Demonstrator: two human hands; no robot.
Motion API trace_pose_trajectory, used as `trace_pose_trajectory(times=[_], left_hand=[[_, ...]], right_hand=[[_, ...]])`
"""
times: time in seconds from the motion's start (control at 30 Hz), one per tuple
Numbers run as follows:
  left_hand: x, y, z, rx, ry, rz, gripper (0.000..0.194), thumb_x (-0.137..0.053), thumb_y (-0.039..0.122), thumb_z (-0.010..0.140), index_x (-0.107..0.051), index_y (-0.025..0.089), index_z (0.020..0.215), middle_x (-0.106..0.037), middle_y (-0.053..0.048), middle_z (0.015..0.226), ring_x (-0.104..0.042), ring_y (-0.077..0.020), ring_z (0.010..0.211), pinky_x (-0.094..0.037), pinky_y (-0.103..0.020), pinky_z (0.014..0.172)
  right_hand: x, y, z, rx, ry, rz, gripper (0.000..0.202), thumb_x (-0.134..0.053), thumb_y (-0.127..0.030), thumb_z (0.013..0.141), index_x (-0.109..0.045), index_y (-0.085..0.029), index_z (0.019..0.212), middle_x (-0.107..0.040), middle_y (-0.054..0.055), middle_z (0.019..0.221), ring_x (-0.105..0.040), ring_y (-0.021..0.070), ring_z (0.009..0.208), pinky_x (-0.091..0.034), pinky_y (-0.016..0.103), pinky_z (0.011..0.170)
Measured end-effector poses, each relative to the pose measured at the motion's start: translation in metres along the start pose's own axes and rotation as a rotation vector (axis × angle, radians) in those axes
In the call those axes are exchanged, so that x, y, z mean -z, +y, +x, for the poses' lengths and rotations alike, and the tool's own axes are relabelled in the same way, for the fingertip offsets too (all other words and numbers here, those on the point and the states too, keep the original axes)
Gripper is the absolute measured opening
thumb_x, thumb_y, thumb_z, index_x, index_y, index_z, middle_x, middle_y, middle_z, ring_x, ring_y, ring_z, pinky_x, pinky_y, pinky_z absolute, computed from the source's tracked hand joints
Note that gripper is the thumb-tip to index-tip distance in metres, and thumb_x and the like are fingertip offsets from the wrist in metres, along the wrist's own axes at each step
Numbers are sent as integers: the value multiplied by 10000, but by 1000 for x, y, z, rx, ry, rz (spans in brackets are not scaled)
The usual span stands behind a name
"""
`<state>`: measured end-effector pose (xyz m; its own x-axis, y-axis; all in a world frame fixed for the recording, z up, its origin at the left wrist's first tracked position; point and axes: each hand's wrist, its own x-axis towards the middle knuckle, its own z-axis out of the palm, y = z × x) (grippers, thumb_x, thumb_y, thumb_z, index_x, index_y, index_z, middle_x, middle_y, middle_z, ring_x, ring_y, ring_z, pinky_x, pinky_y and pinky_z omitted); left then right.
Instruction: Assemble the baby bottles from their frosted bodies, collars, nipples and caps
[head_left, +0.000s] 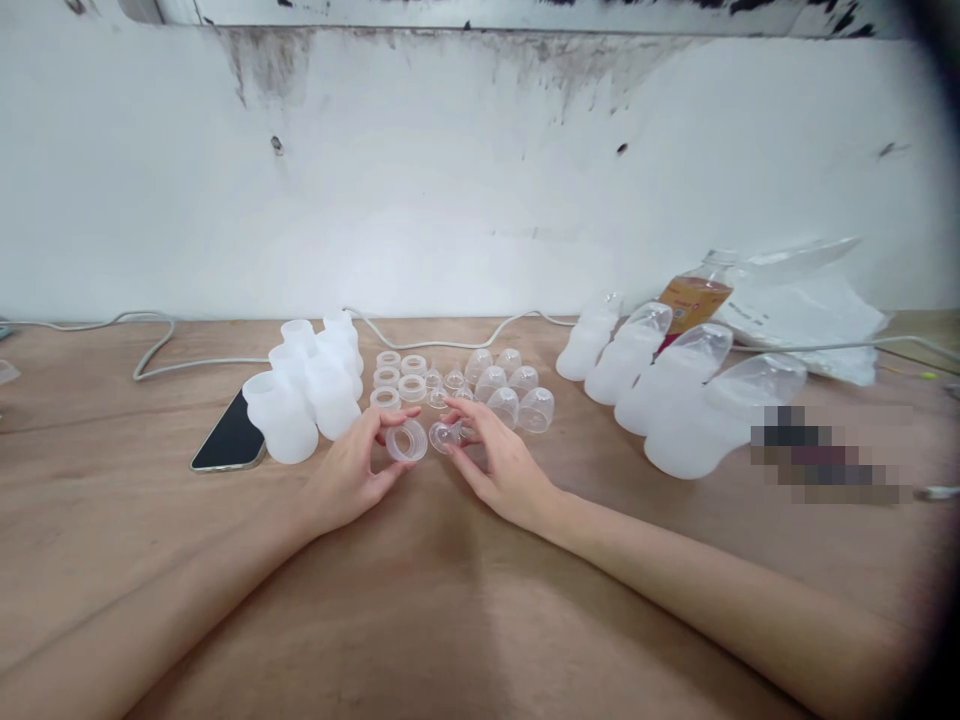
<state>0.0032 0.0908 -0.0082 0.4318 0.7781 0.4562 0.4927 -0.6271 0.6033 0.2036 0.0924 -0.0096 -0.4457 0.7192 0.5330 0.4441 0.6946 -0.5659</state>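
Observation:
Between thumb and fingers, my left hand (360, 465) grips a clear bottle collar ring (407, 440), its opening turned toward the right. Facing it, my right hand (506, 465) pinches a clear bottle nipple (445, 436) by its narrow end, the wide base toward the ring. A small gap separates the two parts. Behind my left hand lie several more collar rings (412, 387) in two columns. Several nipples (454, 380) stand beside them, partly hidden by my right hand. Several clear dome caps (536, 410) sit just beyond my right hand.
White bottle bodies (281, 418) stand grouped at left, next to a phone (229, 435). At right, a row of capped bottles (682, 420) runs toward a labelled drink bottle (694, 295) and a plastic bag (802, 310). A white cable (465, 343) runs along the wall.

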Motion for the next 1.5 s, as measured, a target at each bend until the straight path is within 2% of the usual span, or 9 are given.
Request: trace_pose_trajectory(times=[0.17,0.4,0.57,0.8,0.93,1.1,1.23,1.37,1.5], left_hand=[[1,-1,1,-85,24,11,282,-494,151,765,-379,179,1020,-444,-114,1198,-397,-208,1166,-447,-370,880],[3,9,0,-19,-111,-33,408,-513,114,715,-352,199,1081,-493,-61,1075,-510,-162,1011,-462,-320,871],[3,10,0,-11,-119,-11,407,-521,145,729,-356,200,1097,-495,-60,1085,-506,-168,1019,-470,-310,854],[3,7,1,-20,-103,66,425,-529,134,718,-358,206,1101,-505,-52,1081,-523,-171,974,-459,-325,846],[2,8,1,-32,-96,46,415,-537,169,736,-354,206,1106,-510,-51,1086,-545,-154,938,-479,-303,815],[2,10,-2,-89,-91,20,410,-537,220,769,-330,201,1121,-524,-54,1073,-546,-140,951,-475,-282,823],[1,9,-4,-141,-98,122,425,-536,245,776,-325,203,1143,-533,-56,1056,-554,-148,925,-477,-277,787],[1,8,-4,-162,-104,168,427,-530,240,779,-320,198,1148,-528,-73,1089,-549,-161,953,-470,-286,794],[2,12,-3,-142,-101,154,416,-514,250,795,-313,199,1156,-530,-84,1105,-546,-169,974,-473,-308,803]], right_hand=[[1,1,1,-8,34,5,397,-420,-175,816,-308,-224,1193,-483,75,1017,-525,162,900,-520,294,676],[1,3,3,5,123,86,393,-442,-122,797,-330,-212,1163,-498,70,1019,-505,152,928,-482,298,746],[0,1,2,-41,99,119,388,-470,-131,800,-325,-222,1149,-540,41,1005,-527,138,907,-465,297,772],[4,-4,3,54,48,-24,137,-490,-154,808,-501,-187,941,-563,32,932,-512,133,897,-432,290,815],[5,-5,3,173,13,-7,167,-438,-105,818,-509,-169,956,-522,57,995,-486,136,954,-413,289,845],[3,-4,1,296,-87,-68,236,-423,-108,809,-511,-177,1017,-477,78,982,-467,156,900,-434,316,783],[2,-3,0,280,-119,-8,380,-470,-152,814,-349,-178,1173,-505,72,1013,-463,149,935,-430,311,815],[1,-2,2,256,-82,39,273,-498,-174,808,-412,-170,1066,-432,88,1091,-429,145,1030,-407,294,875],[3,-4,3,248,-146,-17,274,-465,-211,828,-457,-164,1098,-387,103,1120,-421,161,1031,-406,322,886]])
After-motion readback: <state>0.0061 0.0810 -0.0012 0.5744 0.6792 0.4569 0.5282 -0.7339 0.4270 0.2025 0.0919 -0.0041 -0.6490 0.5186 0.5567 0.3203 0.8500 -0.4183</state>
